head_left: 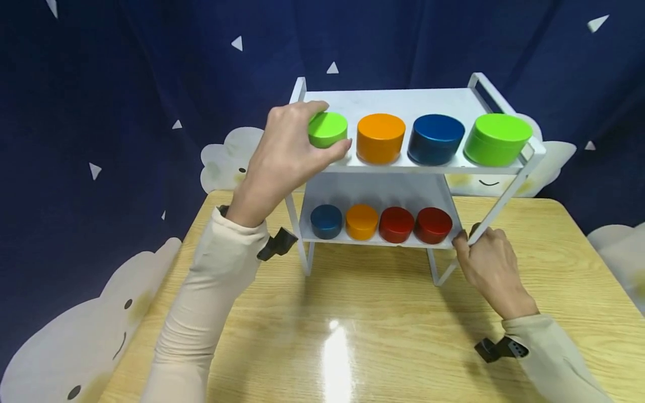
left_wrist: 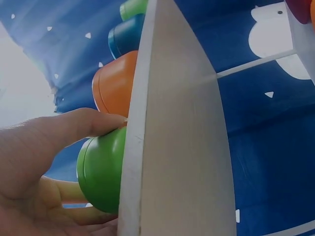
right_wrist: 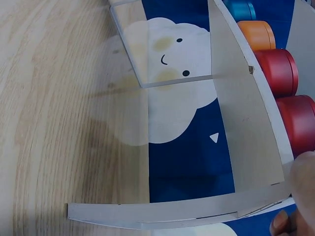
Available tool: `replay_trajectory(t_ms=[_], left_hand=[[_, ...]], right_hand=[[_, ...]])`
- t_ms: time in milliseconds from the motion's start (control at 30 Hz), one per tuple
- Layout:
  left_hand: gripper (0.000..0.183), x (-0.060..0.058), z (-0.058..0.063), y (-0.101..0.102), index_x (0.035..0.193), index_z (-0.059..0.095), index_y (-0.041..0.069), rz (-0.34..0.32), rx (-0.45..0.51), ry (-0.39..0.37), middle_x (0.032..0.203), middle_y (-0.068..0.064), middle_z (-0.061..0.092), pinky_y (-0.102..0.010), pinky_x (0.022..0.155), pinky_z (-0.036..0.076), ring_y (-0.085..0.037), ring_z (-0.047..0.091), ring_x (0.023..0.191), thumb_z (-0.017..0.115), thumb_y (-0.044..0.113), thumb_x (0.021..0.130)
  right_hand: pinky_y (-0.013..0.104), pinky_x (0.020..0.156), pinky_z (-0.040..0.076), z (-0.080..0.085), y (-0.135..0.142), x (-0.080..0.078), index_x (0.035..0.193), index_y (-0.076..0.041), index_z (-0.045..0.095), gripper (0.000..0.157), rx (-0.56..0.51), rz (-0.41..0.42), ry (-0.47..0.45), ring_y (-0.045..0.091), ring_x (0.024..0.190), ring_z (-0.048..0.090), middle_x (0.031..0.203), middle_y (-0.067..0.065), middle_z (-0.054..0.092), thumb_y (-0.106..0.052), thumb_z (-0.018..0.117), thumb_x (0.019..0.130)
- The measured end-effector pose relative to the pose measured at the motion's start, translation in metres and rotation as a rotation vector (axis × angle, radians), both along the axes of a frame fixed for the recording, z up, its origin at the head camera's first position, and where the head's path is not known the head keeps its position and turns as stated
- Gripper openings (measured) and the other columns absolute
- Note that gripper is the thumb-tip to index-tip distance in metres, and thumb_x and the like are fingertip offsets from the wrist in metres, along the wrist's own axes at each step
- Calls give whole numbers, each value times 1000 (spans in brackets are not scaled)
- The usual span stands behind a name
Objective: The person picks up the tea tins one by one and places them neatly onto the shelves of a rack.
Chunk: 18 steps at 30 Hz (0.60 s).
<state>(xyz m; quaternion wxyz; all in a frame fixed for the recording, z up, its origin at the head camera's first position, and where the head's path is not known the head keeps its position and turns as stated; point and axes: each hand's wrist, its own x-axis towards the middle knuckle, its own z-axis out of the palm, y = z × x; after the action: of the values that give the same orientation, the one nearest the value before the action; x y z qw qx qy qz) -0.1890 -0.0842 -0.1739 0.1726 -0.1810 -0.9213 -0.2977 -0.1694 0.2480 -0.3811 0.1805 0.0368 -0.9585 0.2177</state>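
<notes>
My left hand (head_left: 284, 151) holds a light green round tin (head_left: 327, 130) between thumb and fingers, at the left end of a white two-tier rack's upper shelf (head_left: 393, 101). In the left wrist view that green tin (left_wrist: 103, 169) sits against the shelf, with the thumb on one side and fingers on the other. Beside it along the same shelf stand an orange tin (head_left: 381, 140), a dark blue tin (head_left: 435, 140) and another green tin (head_left: 498, 140). Low on the right, my right hand (head_left: 489, 268) grips the rack's right leg (head_left: 496, 215) at the lower shelf's corner, thumb toward the shelf.
The lower shelf (head_left: 373, 187) carries a blue tin (head_left: 326, 221), an orange tin (head_left: 361, 222) and two red tins, the nearer one (head_left: 396, 225) beside the orange. The rack stands on a wooden table (head_left: 282, 336). Behind it hangs a dark blue curtain (head_left: 201, 61) with clouds.
</notes>
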Motion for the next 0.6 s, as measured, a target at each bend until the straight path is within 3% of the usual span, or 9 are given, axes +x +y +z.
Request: replay_trajectory(t_ms=[133,267,333,433,533,600], left_hand=[[53,2,0,-2,125,60,-1,-4,12,-19,110,-13,64,-25,69,47,-21,55,85,74,28,83],[57,5,-1,-5,127,59,0,-22,50,49,118,-13,63,-25,77,47,-21,57,94,76,31,82],[57,9,-6,-6,126,60,-1,-39,110,155,123,-13,62,-25,87,46,-21,58,103,76,30,82],[50,21,-21,-11,122,62,-3,-41,209,379,123,-16,62,-25,99,40,-23,57,115,74,26,84],[38,36,-46,-16,114,64,-7,-22,313,584,116,-19,64,-30,101,41,-28,59,113,71,16,85],[32,47,-66,-20,110,65,-8,8,356,646,113,-20,65,-33,99,43,-29,60,110,68,11,85]], right_hand=[[36,47,29,0,-2,0,53,-12,40,47,-11,-4,-3,32,58,43,59,10,44,-26,41,97],[37,47,30,3,-1,0,56,-10,42,48,-26,-24,-15,34,60,45,62,13,46,-32,40,99],[40,49,33,3,0,1,56,-9,46,53,-33,-27,-33,37,66,47,66,16,48,-39,40,99],[44,52,36,4,2,6,59,-6,53,58,-35,-16,-61,41,73,51,71,18,53,-46,40,100],[45,52,39,3,5,14,73,2,59,57,-31,31,-72,41,72,55,75,20,56,-46,42,100],[42,48,38,3,6,19,85,6,58,55,-36,57,-74,37,66,55,76,20,55,-45,44,100]])
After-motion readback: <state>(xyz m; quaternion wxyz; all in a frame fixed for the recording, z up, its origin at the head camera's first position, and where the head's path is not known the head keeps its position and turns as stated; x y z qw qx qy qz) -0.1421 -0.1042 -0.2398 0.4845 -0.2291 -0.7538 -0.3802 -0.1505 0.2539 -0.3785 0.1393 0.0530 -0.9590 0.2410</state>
